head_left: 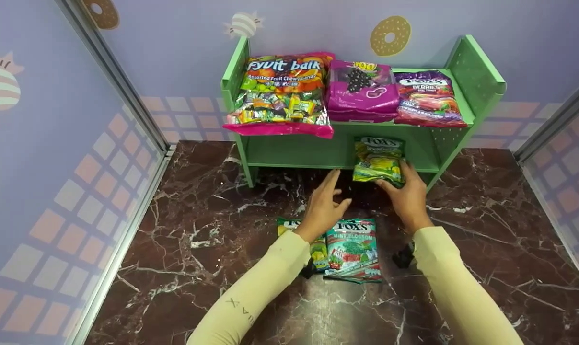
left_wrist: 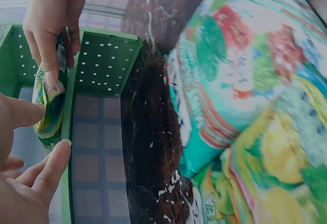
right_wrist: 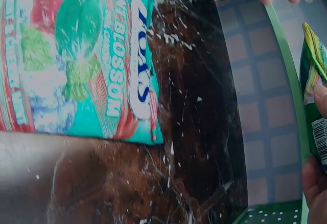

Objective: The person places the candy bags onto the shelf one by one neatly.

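Observation:
My right hand [head_left: 411,199] grips a green and yellow Fox's candy bag [head_left: 377,159] by its right side and lower edge. In the head view the bag stands upright at the front of the green rack's lower shelf [head_left: 294,160]. To the left of it, my left hand [head_left: 321,206] reaches toward the shelf edge with fingers extended and holds nothing. In the left wrist view its fingertips [left_wrist: 64,147] are close to the bag. On the floor lie a teal Fox's Mint Blossom bag [head_left: 353,251] and a yellow-green Fox's bag [head_left: 319,254], partly hidden by my left wrist.
The upper shelf bears a large assorted fruit chewy candy bag [head_left: 283,93], a purple candy bag [head_left: 363,93] and a red-purple Fox's Berries bag [head_left: 428,98]. Perforated side panels [head_left: 481,72] bound the rack. Patterned walls [head_left: 40,120] enclose the dark marble floor [head_left: 184,282].

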`<state>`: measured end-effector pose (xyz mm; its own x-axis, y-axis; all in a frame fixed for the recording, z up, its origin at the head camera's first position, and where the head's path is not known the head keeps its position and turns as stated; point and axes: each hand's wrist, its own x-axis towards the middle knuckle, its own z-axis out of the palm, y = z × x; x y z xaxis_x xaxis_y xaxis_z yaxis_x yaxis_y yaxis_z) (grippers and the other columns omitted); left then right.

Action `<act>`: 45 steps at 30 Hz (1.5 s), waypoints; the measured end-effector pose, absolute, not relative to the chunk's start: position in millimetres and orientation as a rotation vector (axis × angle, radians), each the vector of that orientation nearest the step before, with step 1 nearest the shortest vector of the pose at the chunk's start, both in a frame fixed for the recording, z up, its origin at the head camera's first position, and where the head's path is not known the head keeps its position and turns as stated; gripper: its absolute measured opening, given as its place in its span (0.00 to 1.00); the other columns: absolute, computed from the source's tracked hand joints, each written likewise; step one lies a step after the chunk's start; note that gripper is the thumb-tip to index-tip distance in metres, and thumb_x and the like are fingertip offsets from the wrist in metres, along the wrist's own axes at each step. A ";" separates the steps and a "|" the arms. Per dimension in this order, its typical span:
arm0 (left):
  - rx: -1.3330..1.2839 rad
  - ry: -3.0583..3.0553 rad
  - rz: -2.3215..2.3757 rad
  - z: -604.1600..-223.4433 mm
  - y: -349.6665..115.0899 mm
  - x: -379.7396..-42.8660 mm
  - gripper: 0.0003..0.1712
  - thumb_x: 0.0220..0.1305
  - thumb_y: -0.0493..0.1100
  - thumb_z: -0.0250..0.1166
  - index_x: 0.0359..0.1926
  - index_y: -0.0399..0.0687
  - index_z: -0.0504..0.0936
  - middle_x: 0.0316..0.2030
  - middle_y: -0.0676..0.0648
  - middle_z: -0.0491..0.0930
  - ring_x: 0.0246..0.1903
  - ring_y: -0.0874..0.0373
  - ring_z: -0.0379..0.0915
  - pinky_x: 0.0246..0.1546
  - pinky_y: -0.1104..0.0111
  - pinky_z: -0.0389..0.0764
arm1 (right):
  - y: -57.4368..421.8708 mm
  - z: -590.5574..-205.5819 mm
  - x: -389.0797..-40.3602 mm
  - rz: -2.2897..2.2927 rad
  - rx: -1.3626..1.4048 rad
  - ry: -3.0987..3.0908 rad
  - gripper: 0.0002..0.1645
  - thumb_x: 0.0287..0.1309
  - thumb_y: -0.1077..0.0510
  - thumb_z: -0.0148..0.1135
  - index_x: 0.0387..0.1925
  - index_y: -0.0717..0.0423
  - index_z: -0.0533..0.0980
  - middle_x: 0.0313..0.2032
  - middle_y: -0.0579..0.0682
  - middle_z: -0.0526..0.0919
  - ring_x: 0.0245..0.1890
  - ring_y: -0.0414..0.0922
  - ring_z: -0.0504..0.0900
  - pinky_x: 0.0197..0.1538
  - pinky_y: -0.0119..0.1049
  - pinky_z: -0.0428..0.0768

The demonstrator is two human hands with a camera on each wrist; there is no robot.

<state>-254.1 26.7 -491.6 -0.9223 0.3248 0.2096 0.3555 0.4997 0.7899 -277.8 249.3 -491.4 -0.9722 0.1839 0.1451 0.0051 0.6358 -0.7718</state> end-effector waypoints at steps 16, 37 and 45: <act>-0.755 -2.860 -1.252 -508.8 4.2 -216.7 0.37 0.68 0.46 0.61 0.74 0.50 0.58 0.73 0.45 0.59 0.55 0.54 0.78 0.52 0.64 0.81 | 277.7 -490.3 -281.0 1.253 -0.226 -2.597 0.47 0.56 0.45 0.67 0.73 0.50 0.58 0.73 0.55 0.60 0.73 0.56 0.57 0.73 0.54 0.59; -0.717 -2.958 -1.311 -527.3 -10.9 -185.1 0.31 0.66 0.47 0.63 0.68 0.45 0.68 0.57 0.44 0.78 0.47 0.55 0.82 0.43 0.67 0.83 | 301.3 -489.7 -290.1 1.168 -0.327 -2.631 0.46 0.61 0.42 0.62 0.73 0.57 0.58 0.73 0.60 0.58 0.73 0.59 0.55 0.73 0.55 0.57; -0.739 -3.010 -1.234 -534.2 -13.9 -178.9 0.29 0.66 0.47 0.63 0.66 0.45 0.70 0.53 0.45 0.80 0.48 0.54 0.80 0.46 0.64 0.82 | 303.8 -488.5 -292.3 1.132 -0.399 -2.620 0.45 0.60 0.41 0.62 0.72 0.53 0.60 0.71 0.58 0.63 0.72 0.58 0.60 0.72 0.55 0.60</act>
<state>-178.9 -13.9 -534.2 -0.8839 0.4675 -0.0116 0.3248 0.6316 0.7040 -292.3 303.8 -488.5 -0.9288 0.3482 0.1266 0.1464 0.6588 -0.7379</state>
